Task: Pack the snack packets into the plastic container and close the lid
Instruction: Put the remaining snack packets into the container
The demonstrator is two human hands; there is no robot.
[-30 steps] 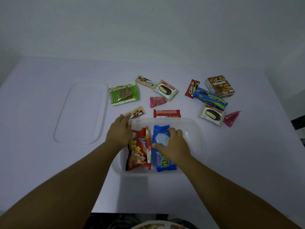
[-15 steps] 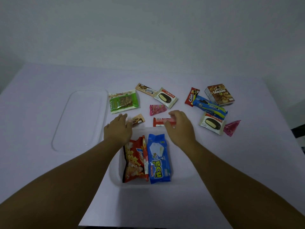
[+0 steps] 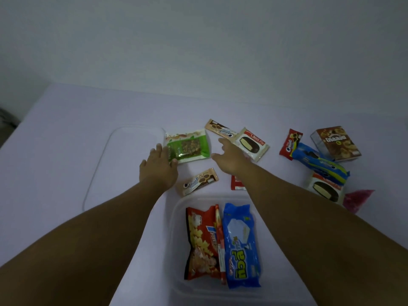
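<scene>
While its fingers lie spread on the near-left corner of the green snack packet, the left hand grips nothing. Also open, the right hand reaches flat between that packet and a Choco Pie packet, hiding whatever lies beneath its palm. Toward the counter's near edge sits the clear plastic container, its near wall cut off, holding a red popcorn bag beside a blue packet. Its transparent lid lies left, faint against the counter.
</scene>
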